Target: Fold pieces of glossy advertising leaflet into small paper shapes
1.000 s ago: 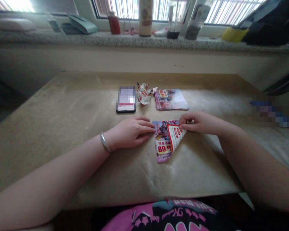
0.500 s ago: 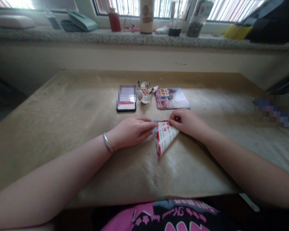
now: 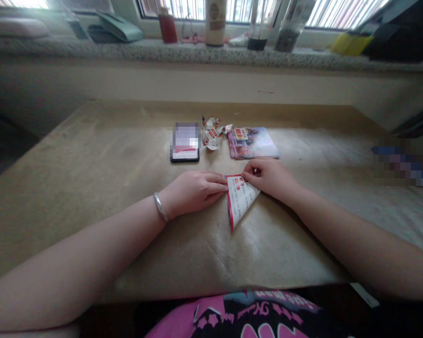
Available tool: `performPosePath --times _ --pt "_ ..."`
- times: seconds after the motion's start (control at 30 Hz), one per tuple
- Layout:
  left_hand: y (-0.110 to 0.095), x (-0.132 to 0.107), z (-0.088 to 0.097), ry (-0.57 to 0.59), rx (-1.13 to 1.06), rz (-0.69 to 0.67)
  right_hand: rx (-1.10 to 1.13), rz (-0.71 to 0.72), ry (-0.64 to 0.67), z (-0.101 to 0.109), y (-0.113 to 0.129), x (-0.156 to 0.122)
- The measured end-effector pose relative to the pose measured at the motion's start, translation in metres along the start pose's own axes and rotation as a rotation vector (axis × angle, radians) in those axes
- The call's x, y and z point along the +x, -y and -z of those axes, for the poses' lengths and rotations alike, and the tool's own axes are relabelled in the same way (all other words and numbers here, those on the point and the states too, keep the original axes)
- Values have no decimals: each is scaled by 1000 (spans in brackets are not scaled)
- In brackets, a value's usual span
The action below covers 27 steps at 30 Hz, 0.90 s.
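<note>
A printed sheet of paper (image 3: 240, 199), folded into a triangle with white text side up and a red border, lies on the table in front of me. My right hand (image 3: 268, 176) pinches its top edge between thumb and forefinger. At its left edge lies my left hand (image 3: 199, 190), fingers stretched out, the fingertips touching the paper. A silver bangle (image 3: 160, 207) is on my left wrist.
Beyond my hands lie a phone (image 3: 185, 143), a crumpled folded-paper piece (image 3: 211, 134) and a stack of printed leaflets (image 3: 255, 142). Bottles and other items line the stone windowsill (image 3: 183, 55). A blurred blue item (image 3: 405, 164) is at the table's right.
My right hand has shifted slightly left with the paper's top corner. The upper layer now reaches the left edge, covering most of the coloured strip that showed there.
</note>
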<state>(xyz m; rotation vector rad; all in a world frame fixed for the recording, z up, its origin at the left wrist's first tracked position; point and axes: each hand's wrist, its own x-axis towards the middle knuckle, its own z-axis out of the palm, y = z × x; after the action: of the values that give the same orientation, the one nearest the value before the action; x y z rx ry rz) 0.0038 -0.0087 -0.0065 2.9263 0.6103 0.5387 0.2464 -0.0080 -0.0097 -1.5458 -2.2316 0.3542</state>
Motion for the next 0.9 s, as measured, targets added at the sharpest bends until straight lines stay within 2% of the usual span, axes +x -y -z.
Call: performPosePath --times 0.17,0.4,0.9 --pt "1 -1 -1 8 6 33 -12 -53 -17 -1 1 1" --pt "3 -1 -1 22 -12 49 17 -32 -19 -2 1 1" --pt "4 -1 -4 -11 36 1 9 -76 -23 -4 3 1"
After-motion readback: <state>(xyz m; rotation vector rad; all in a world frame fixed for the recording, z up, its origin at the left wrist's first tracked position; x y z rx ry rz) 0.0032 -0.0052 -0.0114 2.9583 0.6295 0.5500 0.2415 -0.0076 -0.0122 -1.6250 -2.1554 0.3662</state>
